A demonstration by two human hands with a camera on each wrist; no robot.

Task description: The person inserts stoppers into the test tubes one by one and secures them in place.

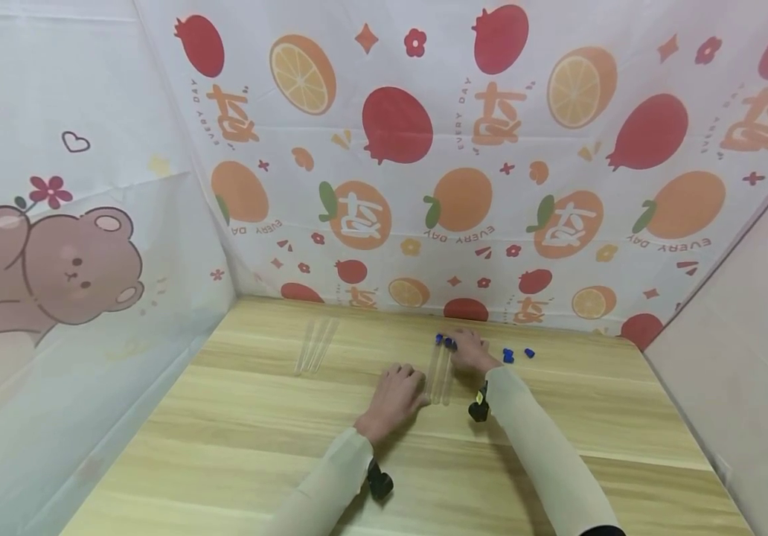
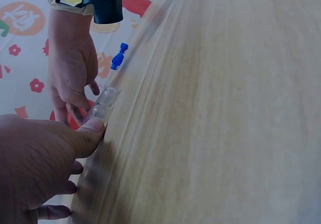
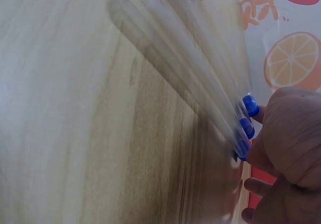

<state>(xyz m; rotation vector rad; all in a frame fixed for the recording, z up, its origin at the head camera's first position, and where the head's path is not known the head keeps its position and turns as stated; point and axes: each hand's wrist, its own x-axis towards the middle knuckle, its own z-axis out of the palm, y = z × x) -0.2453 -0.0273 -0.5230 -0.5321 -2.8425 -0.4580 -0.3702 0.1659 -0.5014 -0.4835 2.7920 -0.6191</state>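
Observation:
Three clear test tubes (image 1: pixel 439 376) lie side by side on the table with blue stoppers (image 3: pixel 246 128) at their far ends. My right hand (image 1: pixel 469 351) is at that end, its thumb and finger pinching at the stoppers. In the right wrist view the right hand (image 3: pixel 296 143) partly hides the nearest stopper. My left hand (image 1: pixel 394 398) rests on the table to the left of the tubes, fingers spread. In the left wrist view, the thumb of the left hand (image 2: pixel 45 158) touches the tubes' rounded near ends (image 2: pixel 103 106).
More clear tubes (image 1: pixel 315 346) without stoppers lie at the back left of the wooden table (image 1: pixel 237 447). Loose blue stoppers (image 1: pixel 507 356) sit to the right of my right hand, with one more stopper (image 1: pixel 529 353) beside them. A fruit-print curtain (image 1: pixel 397 186) hangs along the back edge.

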